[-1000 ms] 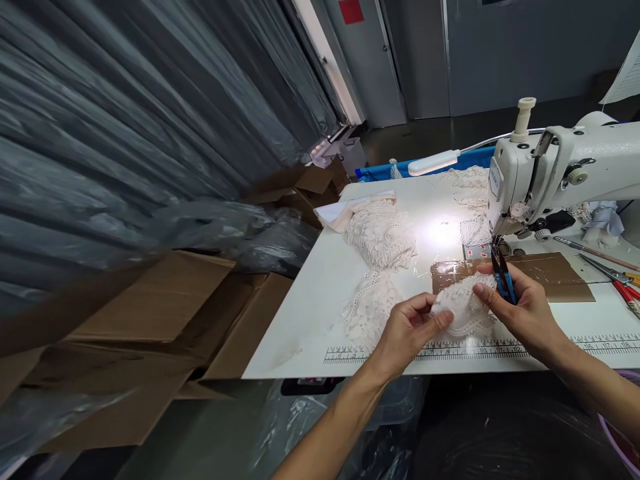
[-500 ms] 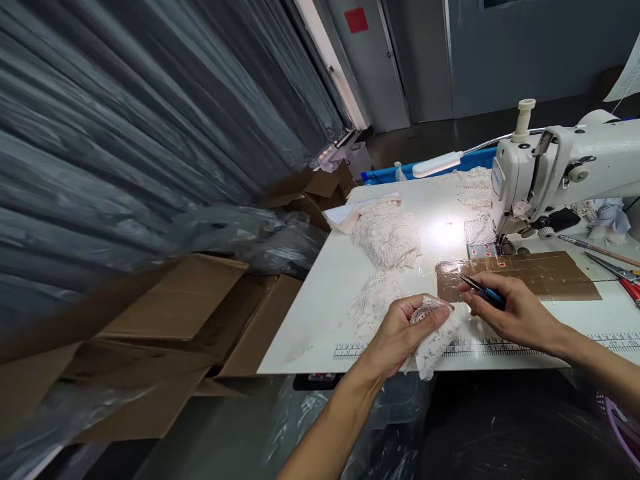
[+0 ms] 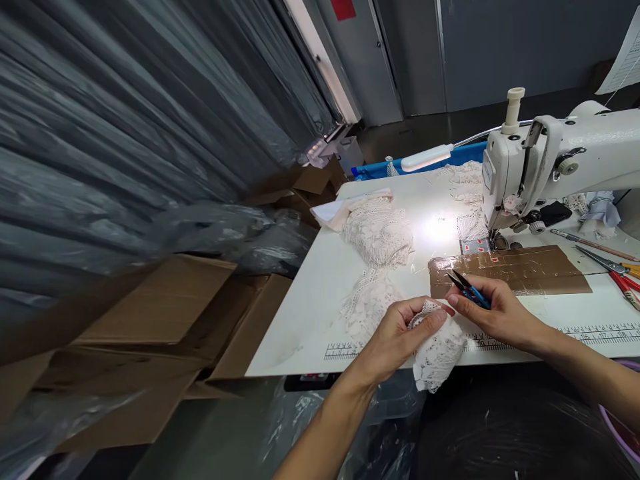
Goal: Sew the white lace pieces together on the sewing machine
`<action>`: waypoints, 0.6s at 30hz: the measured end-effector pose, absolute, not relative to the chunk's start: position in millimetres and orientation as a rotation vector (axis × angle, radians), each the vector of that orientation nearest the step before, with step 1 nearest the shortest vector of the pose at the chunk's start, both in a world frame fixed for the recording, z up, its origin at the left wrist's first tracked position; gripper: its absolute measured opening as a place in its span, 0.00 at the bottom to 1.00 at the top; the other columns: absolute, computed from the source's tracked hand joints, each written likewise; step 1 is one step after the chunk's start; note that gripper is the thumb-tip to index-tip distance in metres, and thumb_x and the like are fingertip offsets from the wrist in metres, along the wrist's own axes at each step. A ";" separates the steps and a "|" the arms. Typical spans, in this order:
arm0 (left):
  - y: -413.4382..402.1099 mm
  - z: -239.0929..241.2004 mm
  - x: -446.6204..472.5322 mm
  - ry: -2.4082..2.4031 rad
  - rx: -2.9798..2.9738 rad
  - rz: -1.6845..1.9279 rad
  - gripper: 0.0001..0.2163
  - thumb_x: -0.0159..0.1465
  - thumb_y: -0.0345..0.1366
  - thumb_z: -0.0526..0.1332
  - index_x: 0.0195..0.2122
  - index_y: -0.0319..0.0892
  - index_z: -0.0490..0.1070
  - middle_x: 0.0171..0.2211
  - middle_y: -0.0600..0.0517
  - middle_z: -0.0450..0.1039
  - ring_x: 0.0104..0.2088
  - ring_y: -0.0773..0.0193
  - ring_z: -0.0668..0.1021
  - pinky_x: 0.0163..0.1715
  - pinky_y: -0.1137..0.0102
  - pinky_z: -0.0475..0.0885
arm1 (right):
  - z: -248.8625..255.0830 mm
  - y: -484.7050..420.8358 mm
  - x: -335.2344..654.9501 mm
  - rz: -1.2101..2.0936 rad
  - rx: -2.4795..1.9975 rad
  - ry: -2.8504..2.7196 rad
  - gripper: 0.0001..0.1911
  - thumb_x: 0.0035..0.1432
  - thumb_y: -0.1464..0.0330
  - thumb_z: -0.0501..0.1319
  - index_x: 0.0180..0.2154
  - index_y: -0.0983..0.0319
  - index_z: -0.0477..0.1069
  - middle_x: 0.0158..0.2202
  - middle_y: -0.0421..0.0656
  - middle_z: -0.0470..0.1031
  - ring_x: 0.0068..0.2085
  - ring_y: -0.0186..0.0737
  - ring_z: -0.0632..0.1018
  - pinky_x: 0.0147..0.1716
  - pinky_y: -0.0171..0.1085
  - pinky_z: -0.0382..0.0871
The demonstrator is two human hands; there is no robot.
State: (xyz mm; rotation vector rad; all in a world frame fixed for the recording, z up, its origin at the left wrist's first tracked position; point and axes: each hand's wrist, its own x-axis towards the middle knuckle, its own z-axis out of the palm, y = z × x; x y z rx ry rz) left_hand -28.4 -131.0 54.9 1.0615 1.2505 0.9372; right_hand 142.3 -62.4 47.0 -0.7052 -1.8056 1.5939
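My left hand [image 3: 400,331] is closed round a piece of white lace [image 3: 439,350] at the front edge of the white table [image 3: 310,313]; the lace hangs down over the edge. My right hand [image 3: 493,312] grips blue-handled thread snips [image 3: 467,288], their tips pointing toward the lace just beside my left fingers. Both hands are close together above the printed ruler [image 3: 525,339] along the table edge.
A white sewing machine [image 3: 550,167] stands at the back right, with a brown taped sheet [image 3: 510,270] before it. A pile of lace [image 3: 377,237] lies mid-table. Scissors [image 3: 613,270] lie at the right edge. Open cardboard boxes [image 3: 150,333] and plastic sheeting stand to the left.
The snips came away from the machine's needle area and turned toward the lace. My left hand gathered the lace, which now hangs over the table edge.
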 end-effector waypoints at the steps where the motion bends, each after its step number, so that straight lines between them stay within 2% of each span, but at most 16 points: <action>1: -131.3 54.2 -29.2 1.246 1.047 0.940 0.22 0.56 0.54 0.68 0.39 0.38 0.79 0.28 0.51 0.74 0.28 0.68 0.73 0.29 0.74 0.68 | 46.4 -62.4 144.0 1.585 -0.725 -1.814 0.24 0.60 0.47 0.57 0.29 0.61 0.66 0.25 0.37 0.62 0.28 0.32 0.62 0.27 0.33 0.58; 4: -131.8 53.1 -31.4 1.237 1.039 0.947 0.21 0.56 0.53 0.68 0.39 0.39 0.79 0.32 0.49 0.77 0.34 0.63 0.77 0.38 0.71 0.72 | 43.4 -64.4 149.2 1.584 -0.803 -1.883 0.28 0.64 0.44 0.49 0.28 0.61 0.64 0.25 0.37 0.61 0.27 0.33 0.62 0.27 0.34 0.57; 8: -132.2 51.5 -33.3 1.235 1.085 0.960 0.21 0.57 0.54 0.68 0.37 0.38 0.79 0.38 0.46 0.79 0.45 0.55 0.78 0.49 0.66 0.70 | 40.6 -70.3 151.1 1.566 -0.883 -2.016 0.31 0.66 0.43 0.40 0.25 0.60 0.60 0.23 0.37 0.58 0.26 0.33 0.61 0.25 0.34 0.55; 14: -133.7 47.8 -36.1 1.263 1.065 0.924 0.23 0.56 0.55 0.67 0.39 0.38 0.79 0.35 0.47 0.79 0.39 0.57 0.78 0.40 0.69 0.72 | 44.2 -73.9 145.3 1.443 -0.857 -2.145 0.29 0.66 0.46 0.41 0.24 0.59 0.55 0.22 0.37 0.58 0.24 0.33 0.59 0.23 0.33 0.52; 18: -133.8 48.0 -34.3 1.233 1.078 0.938 0.22 0.58 0.54 0.67 0.39 0.38 0.79 0.35 0.46 0.79 0.40 0.57 0.78 0.43 0.67 0.72 | 40.6 -73.2 142.0 1.297 -0.852 -2.201 0.28 0.67 0.48 0.42 0.25 0.60 0.60 0.21 0.38 0.63 0.23 0.33 0.62 0.23 0.33 0.54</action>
